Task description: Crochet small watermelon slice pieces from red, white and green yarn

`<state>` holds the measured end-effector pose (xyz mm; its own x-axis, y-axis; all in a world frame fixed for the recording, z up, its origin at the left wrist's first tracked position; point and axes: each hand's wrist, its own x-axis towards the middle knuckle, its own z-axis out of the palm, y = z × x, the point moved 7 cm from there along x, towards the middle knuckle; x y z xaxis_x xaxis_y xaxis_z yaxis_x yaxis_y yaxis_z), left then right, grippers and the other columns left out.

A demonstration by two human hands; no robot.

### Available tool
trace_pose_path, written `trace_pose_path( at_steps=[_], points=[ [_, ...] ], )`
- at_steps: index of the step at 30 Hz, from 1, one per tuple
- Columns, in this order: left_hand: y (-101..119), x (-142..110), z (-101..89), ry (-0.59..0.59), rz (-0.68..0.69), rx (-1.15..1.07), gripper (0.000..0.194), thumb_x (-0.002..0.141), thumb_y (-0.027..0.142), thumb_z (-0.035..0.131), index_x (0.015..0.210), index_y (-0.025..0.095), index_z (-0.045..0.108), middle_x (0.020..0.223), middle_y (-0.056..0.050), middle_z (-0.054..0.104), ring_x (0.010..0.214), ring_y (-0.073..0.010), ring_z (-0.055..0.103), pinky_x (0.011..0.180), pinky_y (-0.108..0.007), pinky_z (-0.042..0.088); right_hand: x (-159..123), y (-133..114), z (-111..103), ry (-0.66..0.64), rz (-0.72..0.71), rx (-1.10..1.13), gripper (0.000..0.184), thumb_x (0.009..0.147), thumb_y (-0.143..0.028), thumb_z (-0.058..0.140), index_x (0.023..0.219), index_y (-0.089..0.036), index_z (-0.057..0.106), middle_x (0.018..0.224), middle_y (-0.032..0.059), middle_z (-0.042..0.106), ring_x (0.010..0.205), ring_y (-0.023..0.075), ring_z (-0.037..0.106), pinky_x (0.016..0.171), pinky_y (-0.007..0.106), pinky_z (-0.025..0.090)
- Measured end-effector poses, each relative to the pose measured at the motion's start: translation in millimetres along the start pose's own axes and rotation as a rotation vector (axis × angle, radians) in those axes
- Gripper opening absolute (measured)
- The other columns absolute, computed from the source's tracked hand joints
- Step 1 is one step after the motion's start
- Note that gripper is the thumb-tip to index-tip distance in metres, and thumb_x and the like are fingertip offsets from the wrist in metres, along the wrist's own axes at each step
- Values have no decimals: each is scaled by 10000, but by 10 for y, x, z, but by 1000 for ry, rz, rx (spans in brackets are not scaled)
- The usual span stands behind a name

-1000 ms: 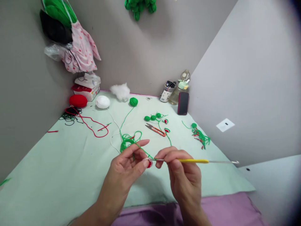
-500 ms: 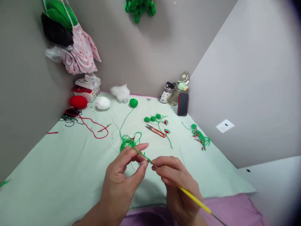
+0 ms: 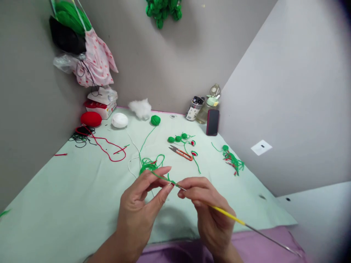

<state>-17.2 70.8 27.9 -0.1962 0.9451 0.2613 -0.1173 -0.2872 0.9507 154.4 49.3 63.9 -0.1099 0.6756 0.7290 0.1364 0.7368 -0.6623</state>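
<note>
In my right hand (image 3: 211,208) is a crochet hook with a yellow grip (image 3: 229,214); its bare metal shaft sticks out toward the lower right. The hook's tip meets a small piece of crochet work (image 3: 172,183) in green, with a little white and red showing. My left hand (image 3: 142,201) pinches that piece between thumb and fingers, which hide most of it. Green yarn (image 3: 160,176) runs taut from the piece over my left index finger. Behind that hand lies a loose heap of green yarn (image 3: 149,165), with a strand leading back to a green ball (image 3: 155,120).
Orange-handled thread snips (image 3: 181,152) lie beyond my hands, beside small green crocheted balls (image 3: 178,138). Red yarn (image 3: 91,119) and white yarn (image 3: 120,120) stand at the back left. A phone (image 3: 212,122) leans at the back right, near yarn scraps (image 3: 233,160).
My right hand has turned the hook flatter, so its rear shaft now points further right. The hook's metal front shows more beside the piece. My left hand has barely moved.
</note>
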Motion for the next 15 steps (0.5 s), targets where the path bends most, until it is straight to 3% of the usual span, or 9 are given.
trace_pose_path(
  at_steps=[2,4,6,8,12,15],
  points=[
    [70,-33,-2,2,134,64,383,851,71,800,1059,387,860,1000,74,833,847,-85,739,874,-148,594,-46,5,15,10,6,-8,286,1078,-122,567,1164,-275,793,934,54,820,974,181,768,754,272,652],
    [90,-61,7,-6,184,98,407,862,54,786,1070,397,854,1008,77,837,897,-89,728,915,-153,577,-107,5,33,36,-7,-30,307,1065,-101,582,1202,-276,794,1052,80,821,990,184,768,758,281,660],
    [42,-66,4,-3,117,72,315,859,79,806,976,366,862,1033,61,842,923,-103,731,928,-167,581,-139,7,36,76,-26,-23,314,1067,-106,581,1219,-279,795,1134,98,809,993,186,766,749,288,659],
    [-27,-61,2,4,0,-2,222,842,133,847,918,340,868,994,41,837,906,-115,739,907,-175,595,-121,57,25,110,11,54,275,1088,-162,572,1179,-289,800,1032,79,815,969,188,766,754,296,650],
    [-121,-36,38,0,-193,-192,272,825,238,894,1082,324,872,778,37,758,763,-112,721,767,-163,609,-73,218,20,125,183,219,187,1087,-276,609,1041,-295,789,822,26,780,915,198,764,775,317,633],
    [-156,-31,77,-7,-272,-256,272,809,251,907,1075,299,874,747,38,729,733,-104,706,721,-146,598,-137,171,43,121,113,60,214,1084,-239,596,1066,-296,801,937,53,808,910,202,771,748,312,639]
  ],
)
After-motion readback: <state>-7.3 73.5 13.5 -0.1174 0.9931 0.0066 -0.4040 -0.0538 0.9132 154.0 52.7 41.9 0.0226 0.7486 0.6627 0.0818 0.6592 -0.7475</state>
